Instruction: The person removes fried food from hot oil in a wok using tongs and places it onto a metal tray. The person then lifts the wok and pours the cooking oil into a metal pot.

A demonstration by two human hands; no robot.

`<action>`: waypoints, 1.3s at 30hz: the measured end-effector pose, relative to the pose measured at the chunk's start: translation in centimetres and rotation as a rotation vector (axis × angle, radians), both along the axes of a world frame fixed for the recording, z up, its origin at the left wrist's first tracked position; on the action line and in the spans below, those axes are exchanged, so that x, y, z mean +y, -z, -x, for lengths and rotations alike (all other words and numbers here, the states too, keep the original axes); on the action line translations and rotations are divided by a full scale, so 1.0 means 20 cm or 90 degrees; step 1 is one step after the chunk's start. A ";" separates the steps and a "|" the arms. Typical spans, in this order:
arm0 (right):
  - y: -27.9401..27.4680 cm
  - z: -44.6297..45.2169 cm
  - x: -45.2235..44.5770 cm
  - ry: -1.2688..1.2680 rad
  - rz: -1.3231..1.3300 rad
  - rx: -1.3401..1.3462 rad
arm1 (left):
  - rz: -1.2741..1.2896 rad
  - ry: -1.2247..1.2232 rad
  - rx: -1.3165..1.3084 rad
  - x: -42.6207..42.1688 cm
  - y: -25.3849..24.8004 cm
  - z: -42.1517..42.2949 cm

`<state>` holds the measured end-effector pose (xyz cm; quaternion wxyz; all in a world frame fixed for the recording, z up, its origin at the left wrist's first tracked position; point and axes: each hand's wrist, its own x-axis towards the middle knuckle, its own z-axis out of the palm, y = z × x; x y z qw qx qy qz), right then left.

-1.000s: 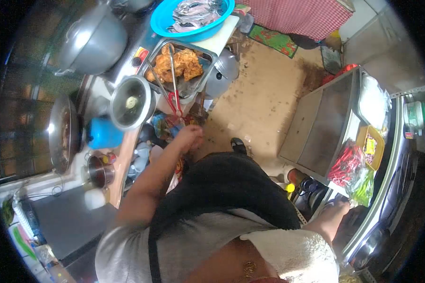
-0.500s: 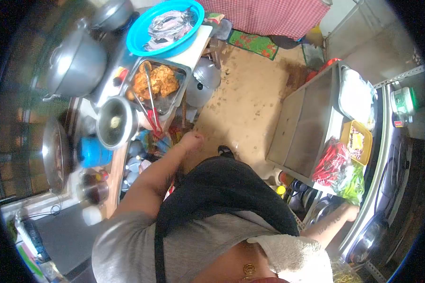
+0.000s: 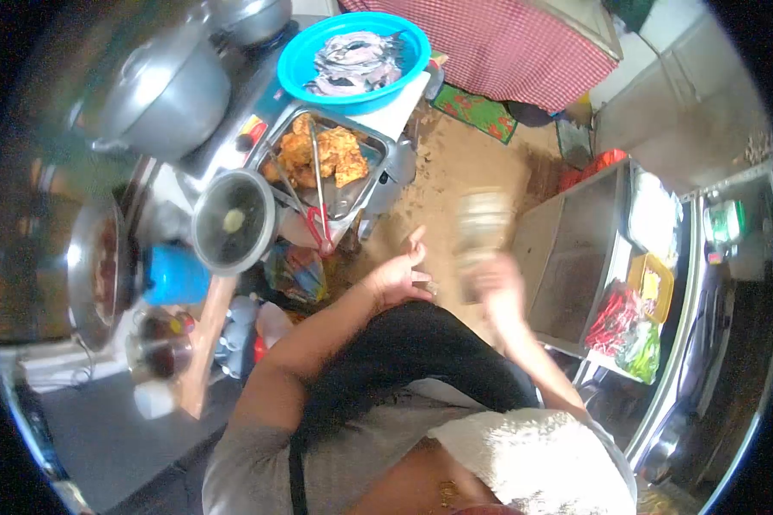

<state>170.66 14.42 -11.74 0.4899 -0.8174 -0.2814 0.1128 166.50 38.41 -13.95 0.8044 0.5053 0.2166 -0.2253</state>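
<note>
In front of my body, my left hand is raised with its fingers spread and nothing in it. To its right, my right hand is wrapped round a pale, see-through container, blurred by motion, held upright above the floor. The two hands are apart. Beyond my left hand, red-handled tongs rest on a metal tray with browned fried pieces. A metal pot of dark liquid stands left of the tray.
A blue basin of silvery fish stands behind the tray. Large metal pots are at the upper left. On the right, a cabinet bears bagged red chillies, green peppers and a yellow tub.
My right hand has come from the cabinet's near side to the middle and now holds the pale container. My left hand has moved right, and its fingers have opened.
</note>
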 end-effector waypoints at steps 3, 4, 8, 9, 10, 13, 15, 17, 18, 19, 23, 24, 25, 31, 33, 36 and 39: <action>0.30 0.04 0.40 -0.371 0.021 0.037 | -0.320 0.240 -0.195 0.18 0.59 0.01; 0.13 -0.02 0.48 -0.380 0.043 0.085 | -0.522 0.371 -0.207 0.25 0.68 0.06; -0.05 -0.54 0.65 -0.264 0.252 0.196 | -0.589 0.069 0.154 0.42 0.46 0.36; 0.05 -0.72 0.65 -0.207 0.218 0.102 | -0.614 0.055 0.144 0.46 0.67 0.48; 0.21 -0.94 0.65 -0.151 0.179 0.007 | -0.702 -0.096 -0.115 0.49 1.14 0.66; 0.58 -1.69 0.76 -0.021 0.129 0.053 | -0.504 0.001 0.208 0.45 0.79 0.79; 0.47 -2.17 0.97 0.018 0.099 -0.097 | -0.406 -0.148 0.228 0.35 0.68 0.83; 0.52 -2.61 1.14 0.021 0.169 -0.208 | -0.426 -0.124 0.379 0.16 0.59 0.78; 0.65 -2.87 1.21 0.014 0.212 -0.286 | -0.429 -0.112 0.440 0.07 0.56 0.73; 0.68 -3.04 1.31 0.034 0.190 -0.282 | -0.433 -0.096 0.491 -0.01 0.51 0.67; 0.79 -3.42 1.58 0.003 0.230 -0.314 | -0.433 -0.091 0.594 -0.22 0.33 0.43; 0.80 -3.46 1.62 -0.008 0.275 -0.204 | -0.432 -0.091 0.607 -0.24 0.31 0.37; 0.74 -3.50 1.66 -0.017 0.323 -0.096 | -0.439 -0.090 0.620 -0.26 0.28 0.33; 1.08 -3.89 1.59 0.082 0.389 -0.294 | -0.514 -0.077 0.656 -0.32 0.20 0.21; 1.02 -3.90 1.40 0.037 0.344 -0.326 | -0.568 0.023 0.658 -0.40 0.47 0.44; 1.09 -3.90 1.10 -0.091 0.294 -0.460 | -0.557 0.006 0.671 -0.52 0.59 0.49; 1.29 -3.80 0.85 -0.283 0.235 -0.671 | -0.512 -0.101 0.663 -0.54 0.63 0.36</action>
